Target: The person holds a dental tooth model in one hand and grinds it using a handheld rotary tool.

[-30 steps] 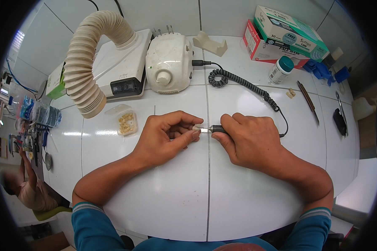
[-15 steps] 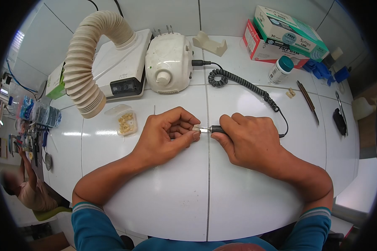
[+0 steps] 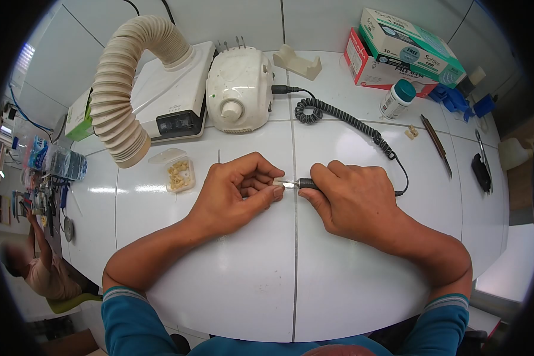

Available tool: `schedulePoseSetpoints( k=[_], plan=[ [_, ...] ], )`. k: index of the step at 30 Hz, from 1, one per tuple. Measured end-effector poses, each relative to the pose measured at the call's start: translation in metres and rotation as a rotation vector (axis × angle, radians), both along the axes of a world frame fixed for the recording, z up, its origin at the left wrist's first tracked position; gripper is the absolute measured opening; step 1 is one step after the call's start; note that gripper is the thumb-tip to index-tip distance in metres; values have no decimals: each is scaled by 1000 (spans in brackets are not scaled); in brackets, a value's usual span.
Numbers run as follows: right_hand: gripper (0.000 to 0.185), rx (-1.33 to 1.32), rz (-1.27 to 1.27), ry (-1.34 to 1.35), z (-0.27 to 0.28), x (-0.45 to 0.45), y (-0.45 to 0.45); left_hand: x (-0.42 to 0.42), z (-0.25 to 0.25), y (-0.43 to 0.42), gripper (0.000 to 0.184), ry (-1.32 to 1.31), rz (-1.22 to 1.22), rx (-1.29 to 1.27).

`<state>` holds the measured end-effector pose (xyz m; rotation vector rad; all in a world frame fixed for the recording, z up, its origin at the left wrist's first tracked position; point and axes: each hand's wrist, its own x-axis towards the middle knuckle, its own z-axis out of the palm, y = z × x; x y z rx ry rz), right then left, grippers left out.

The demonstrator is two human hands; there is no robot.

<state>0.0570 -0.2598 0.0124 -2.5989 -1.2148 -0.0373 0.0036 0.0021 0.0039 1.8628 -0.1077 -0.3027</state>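
Near the middle of the white table [image 3: 237, 285], my left hand [image 3: 234, 190] pinches a small whitish piece [image 3: 277, 181] between thumb and fingers. My right hand [image 3: 356, 199] is wrapped round a dark handpiece [image 3: 308, 184], whose metal tip points left at the piece. Whether the tip touches the piece is too small to tell. A coiled black cord [image 3: 350, 121] runs from the white control unit [image 3: 238, 95] towards my right hand. To the left of my left hand lies an open clear box [image 3: 180, 175] with several yellowish pieces.
A ribbed hose [image 3: 114, 95] arches from a white machine [image 3: 172, 101] at the back left. At the right stand mask boxes [image 3: 406, 50], a bottle [image 3: 397, 99], a brown tool [image 3: 436, 145] and a small yellowish piece [image 3: 412, 132]. Another person [image 3: 50, 276] sits at far left.
My left hand's index finger has shifted slightly left and the whitish piece has turned a little since the earliest frame. My right hand has hardly moved.
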Motion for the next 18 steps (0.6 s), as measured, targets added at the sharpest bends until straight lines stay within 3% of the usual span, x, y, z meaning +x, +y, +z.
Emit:
schedulePoseSetpoints(
  k=[18],
  plan=[
    [37, -21, 13, 2, 3, -1, 0, 2, 1, 4, 19, 59, -35, -72]
  ],
)
